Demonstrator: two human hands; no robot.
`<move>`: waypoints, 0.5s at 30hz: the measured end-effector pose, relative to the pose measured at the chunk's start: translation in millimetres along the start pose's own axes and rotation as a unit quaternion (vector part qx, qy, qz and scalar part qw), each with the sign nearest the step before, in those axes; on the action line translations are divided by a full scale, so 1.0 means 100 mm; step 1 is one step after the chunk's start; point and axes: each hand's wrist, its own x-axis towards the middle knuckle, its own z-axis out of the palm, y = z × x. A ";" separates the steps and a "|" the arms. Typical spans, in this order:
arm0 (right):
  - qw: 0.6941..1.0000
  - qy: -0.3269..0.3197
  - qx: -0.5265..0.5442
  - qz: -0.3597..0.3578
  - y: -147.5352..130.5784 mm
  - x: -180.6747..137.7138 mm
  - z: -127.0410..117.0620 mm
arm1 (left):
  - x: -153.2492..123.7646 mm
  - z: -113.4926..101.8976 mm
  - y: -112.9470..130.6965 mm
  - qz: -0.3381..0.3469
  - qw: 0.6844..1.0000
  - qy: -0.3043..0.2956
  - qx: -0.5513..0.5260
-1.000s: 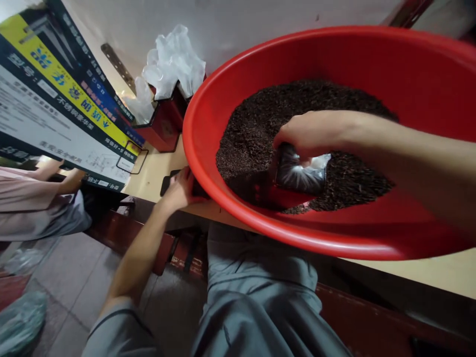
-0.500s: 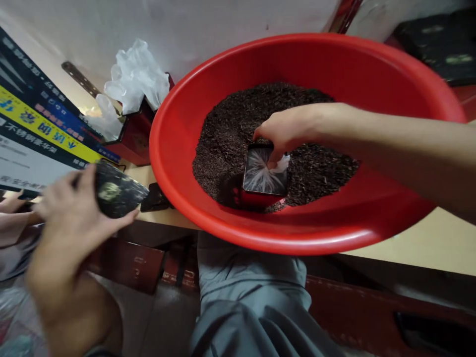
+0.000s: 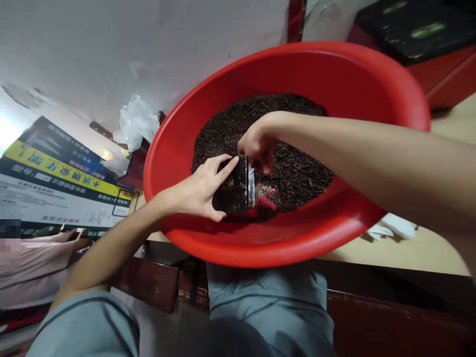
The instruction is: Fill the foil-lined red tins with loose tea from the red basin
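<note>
A big red plastic basin [image 3: 357, 89] tilts toward me on the table edge, with a heap of dark loose tea leaves [image 3: 297, 168] in it. My left hand [image 3: 201, 191] grips a small black packet [image 3: 232, 191] with gold print, held inside the basin at its near side. My right hand [image 3: 256, 146] is closed right beside the packet's upper right edge, fingers pinched at a silvery strip there; what they hold is hidden.
A red box with crumpled clear plastic gloves [image 3: 136, 121] stands left of the basin. A printed poster [image 3: 55, 183] leans at the far left. Another person's arm in pink [image 3: 44, 258] is lower left. White paper scraps [image 3: 390, 228] lie on the tan tabletop.
My left hand brought the black packet from outside the basin into it. My right hand lifted from the silver-lined bag in the leaves and now meets the packet. The view shifted left.
</note>
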 end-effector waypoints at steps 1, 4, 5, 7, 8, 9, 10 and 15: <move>0.999 -0.018 0.038 -0.025 0.05 0.02 -0.03 | 0.02 0.00 -0.03 0.005 1.000 -0.006 0.005; 0.991 -0.067 0.112 -0.040 0.17 0.06 -0.15 | 0.06 0.02 -0.11 0.032 0.999 -0.006 0.022; 0.987 -0.087 0.130 -0.042 0.20 0.05 -0.19 | 0.07 0.03 -0.13 0.041 0.999 -0.008 0.028; 0.980 -0.112 0.155 -0.060 0.26 0.02 -0.29 | 0.09 0.01 -0.18 0.046 0.998 -0.021 0.036; 0.979 -0.105 0.160 -0.074 0.28 0.00 -0.33 | 0.11 -0.01 -0.19 0.041 0.998 -0.034 0.038; 0.980 -0.082 0.161 -0.087 0.30 -0.02 -0.37 | 0.12 -0.03 -0.18 0.031 0.998 -0.047 0.037; 0.981 -0.045 0.159 -0.096 0.32 -0.03 -0.41 | 0.14 -0.06 -0.17 0.020 0.997 -0.061 0.032; 0.968 0.143 0.172 -0.111 0.44 0.09 -0.55 | 0.37 0.02 0.07 -0.069 0.997 -0.019 -0.002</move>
